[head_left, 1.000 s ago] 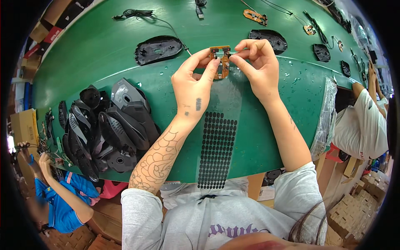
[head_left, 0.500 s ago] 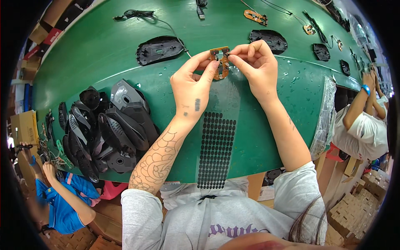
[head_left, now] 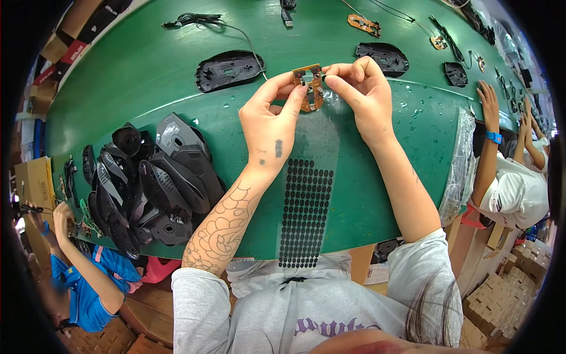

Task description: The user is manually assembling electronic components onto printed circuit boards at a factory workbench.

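Observation:
A small brown circuit board (head_left: 309, 88) is held up over the green table (head_left: 147, 76) between both hands. My left hand (head_left: 272, 127) pinches its left edge with thumb and fingers. My right hand (head_left: 361, 91) grips its right side, fingertips pressing on the board's top. Below the hands a clear sheet with rows of small black round pads (head_left: 305, 206) lies on the table, reaching to the near edge.
A pile of black mouse shells (head_left: 147, 183) lies at the left. Black mouse bases (head_left: 229, 69) (head_left: 383, 56) and another brown board (head_left: 364, 23) with cables lie farther back. One person works at the right (head_left: 501, 177), another at the lower left (head_left: 82, 277).
Both hands stay on the board with only slight finger shifts. The person at the right has stretched an arm up onto the table edge.

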Tool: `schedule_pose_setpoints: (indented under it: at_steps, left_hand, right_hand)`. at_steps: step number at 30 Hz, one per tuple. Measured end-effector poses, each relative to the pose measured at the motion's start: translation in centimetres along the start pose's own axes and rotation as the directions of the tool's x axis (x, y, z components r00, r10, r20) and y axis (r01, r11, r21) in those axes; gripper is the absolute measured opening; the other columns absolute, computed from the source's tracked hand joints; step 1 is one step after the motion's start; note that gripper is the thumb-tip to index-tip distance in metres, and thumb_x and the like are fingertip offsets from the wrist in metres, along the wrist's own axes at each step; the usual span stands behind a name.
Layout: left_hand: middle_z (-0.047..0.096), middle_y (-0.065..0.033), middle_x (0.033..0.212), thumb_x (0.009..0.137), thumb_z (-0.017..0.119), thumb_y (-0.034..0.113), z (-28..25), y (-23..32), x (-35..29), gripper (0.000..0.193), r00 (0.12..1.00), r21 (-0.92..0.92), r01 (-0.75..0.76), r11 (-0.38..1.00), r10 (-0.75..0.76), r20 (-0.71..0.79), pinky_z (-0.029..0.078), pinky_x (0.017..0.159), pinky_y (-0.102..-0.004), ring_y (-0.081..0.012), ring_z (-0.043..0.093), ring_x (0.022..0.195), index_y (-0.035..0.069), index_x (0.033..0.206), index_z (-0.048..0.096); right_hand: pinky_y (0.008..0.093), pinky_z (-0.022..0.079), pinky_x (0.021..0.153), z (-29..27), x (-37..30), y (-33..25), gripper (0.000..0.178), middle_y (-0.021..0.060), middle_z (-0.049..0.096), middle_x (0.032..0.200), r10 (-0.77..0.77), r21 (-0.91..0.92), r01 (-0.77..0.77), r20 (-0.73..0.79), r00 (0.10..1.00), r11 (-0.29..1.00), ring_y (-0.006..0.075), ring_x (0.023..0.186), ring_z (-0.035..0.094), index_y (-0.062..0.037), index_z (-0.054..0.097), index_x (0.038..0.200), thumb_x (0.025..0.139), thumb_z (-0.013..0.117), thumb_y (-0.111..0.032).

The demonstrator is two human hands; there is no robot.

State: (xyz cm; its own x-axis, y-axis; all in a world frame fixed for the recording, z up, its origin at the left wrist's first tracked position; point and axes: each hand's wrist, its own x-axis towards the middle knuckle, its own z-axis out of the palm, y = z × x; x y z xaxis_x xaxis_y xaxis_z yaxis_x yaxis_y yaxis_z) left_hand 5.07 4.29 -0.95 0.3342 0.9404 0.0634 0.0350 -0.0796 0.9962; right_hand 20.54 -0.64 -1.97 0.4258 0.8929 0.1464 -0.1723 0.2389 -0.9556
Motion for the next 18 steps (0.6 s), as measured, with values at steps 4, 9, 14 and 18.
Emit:
schedule_pose_setpoints:
  at_steps: [4,9,14,18]
  left_hand:
    - [0.069,-0.0052,0.089,0.089,0.068,0.007,0.01,0.12,-0.03,0.025,1.000,-0.003,0.000,1.000,0.000,0.006,0.047,0.057,-0.0176,-0.0064,0.060,0.073,0.000,0.113,0.066]
    - [0.069,-0.0053,0.089,0.089,0.068,0.007,0.08,0.13,-0.07,0.025,1.000,-0.019,0.005,1.000,-0.005,0.011,0.047,0.058,-0.0177,-0.0065,0.060,0.073,0.000,0.113,0.066]
    - [0.070,-0.0053,0.090,0.088,0.068,0.008,0.11,0.10,-0.09,0.025,1.000,-0.022,-0.006,1.000,0.006,0.012,0.047,0.058,-0.0177,-0.0064,0.060,0.073,0.000,0.113,0.066]
    - [0.070,-0.0051,0.090,0.088,0.069,0.008,0.09,0.09,-0.09,0.026,1.000,-0.012,-0.014,1.000,0.014,0.018,0.046,0.058,-0.0175,-0.0062,0.060,0.073,0.000,0.113,0.066]
  right_hand:
    - [0.0255,0.050,0.080,-0.08,0.04,0.10,0.035,0.0104,0.067,0.092,0.003,0.017,-0.003,0.002,1.000,1.000,0.0147,0.085,0.061,-0.0109,0.037,0.081,0.082,0.069,0.001]
    - [0.0253,0.050,0.080,-0.15,0.07,0.25,0.034,0.0107,0.067,0.093,0.000,0.018,0.000,0.011,1.000,1.000,0.0145,0.084,0.061,-0.0109,0.037,0.081,0.083,0.069,0.001]
    - [0.0249,0.050,0.079,-0.15,0.02,0.21,0.034,0.0109,0.067,0.093,0.006,0.017,-0.006,0.009,1.000,1.000,0.0142,0.083,0.061,-0.0109,0.037,0.081,0.083,0.069,0.001]
    - [0.0247,0.051,0.078,-0.16,0.00,0.24,0.034,0.0108,0.067,0.092,0.007,0.007,-0.007,0.000,1.000,1.000,0.0139,0.083,0.061,-0.0109,0.037,0.081,0.083,0.069,0.001]
